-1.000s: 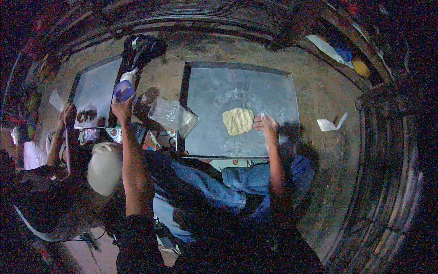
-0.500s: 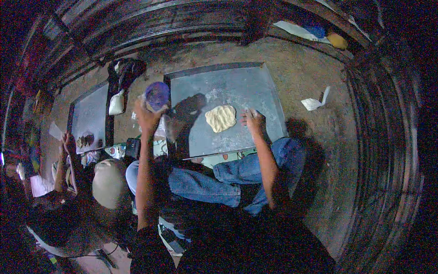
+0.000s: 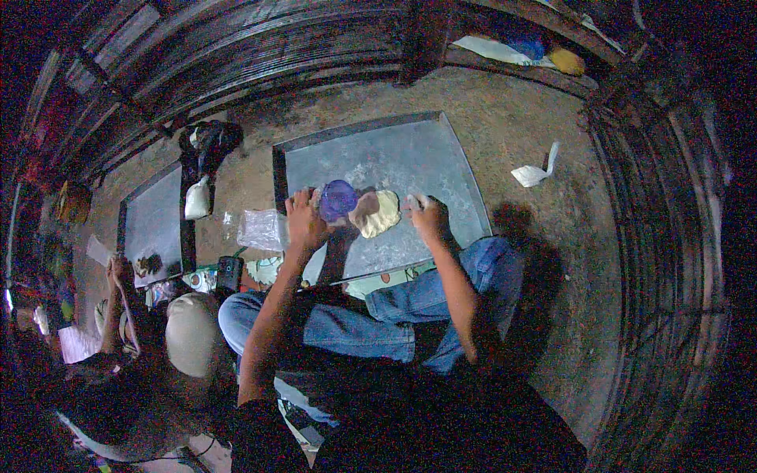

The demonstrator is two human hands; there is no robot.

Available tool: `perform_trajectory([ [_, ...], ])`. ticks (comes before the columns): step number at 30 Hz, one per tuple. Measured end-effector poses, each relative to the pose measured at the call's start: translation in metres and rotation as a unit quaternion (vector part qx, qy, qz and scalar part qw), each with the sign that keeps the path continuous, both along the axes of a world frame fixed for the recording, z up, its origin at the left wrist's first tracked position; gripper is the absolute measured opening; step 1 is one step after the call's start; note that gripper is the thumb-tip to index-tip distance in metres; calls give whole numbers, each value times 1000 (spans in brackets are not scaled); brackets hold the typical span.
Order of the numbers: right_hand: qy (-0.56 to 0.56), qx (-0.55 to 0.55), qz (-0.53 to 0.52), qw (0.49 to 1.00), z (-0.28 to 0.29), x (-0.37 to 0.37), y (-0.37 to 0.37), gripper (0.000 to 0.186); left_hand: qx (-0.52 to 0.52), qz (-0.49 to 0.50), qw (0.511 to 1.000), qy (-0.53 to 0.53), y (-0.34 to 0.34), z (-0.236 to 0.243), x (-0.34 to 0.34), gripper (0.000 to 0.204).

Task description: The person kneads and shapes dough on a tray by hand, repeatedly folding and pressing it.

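My left hand (image 3: 306,219) is closed on a round purple plastic container (image 3: 339,200), holding it by its left side over the metal tray (image 3: 465,169). Just to the right of the container lies a flattened lump of pale dough (image 3: 382,214) on the floury tray. A shadow falls across the dough's left part. At the dough's right edge hovers my right hand (image 3: 430,218), its fingers curled in, with nothing visible between them. Whether its fingertips touch the dough is not clear.
A clear plastic bag (image 3: 261,229) lies left of the tray, near a dark phone-like object (image 3: 229,273). A second tray (image 3: 154,221) stands beyond a white bag (image 3: 197,199). Another person's hands (image 3: 118,272) are at far left. White folded paper (image 3: 530,175) lies at right.
My left hand has brought the purple container rightward and down, from beside the tray to next to the dough. My right hand has moved slightly left, its fingers more curled.
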State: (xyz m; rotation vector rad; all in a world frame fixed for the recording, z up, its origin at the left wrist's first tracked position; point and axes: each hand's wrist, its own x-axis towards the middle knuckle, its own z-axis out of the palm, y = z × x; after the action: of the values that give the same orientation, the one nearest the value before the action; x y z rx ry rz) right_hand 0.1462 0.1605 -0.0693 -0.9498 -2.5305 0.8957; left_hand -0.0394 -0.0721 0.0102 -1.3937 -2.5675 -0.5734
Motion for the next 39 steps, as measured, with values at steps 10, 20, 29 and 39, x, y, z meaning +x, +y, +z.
perform_trajectory([
  [10, -4, 167, 147, 975, 68, -6, -43, 41, -67, -39, 997, -1, 10, -23, 9, 86],
  [20, 19, 159, 132, 978, 47, -6, -39, 41, -82, -46, 995, 39, 11, -37, 8, 92],
  [29, 1, 164, 125, 978, 37, 0, -33, 48, -89, -57, 991, 81, 24, -35, 13, 81],
  [39, 3, 151, 124, 981, 36, -2, -33, 44, -108, -64, 991, 51, 26, -28, 18, 81],
])
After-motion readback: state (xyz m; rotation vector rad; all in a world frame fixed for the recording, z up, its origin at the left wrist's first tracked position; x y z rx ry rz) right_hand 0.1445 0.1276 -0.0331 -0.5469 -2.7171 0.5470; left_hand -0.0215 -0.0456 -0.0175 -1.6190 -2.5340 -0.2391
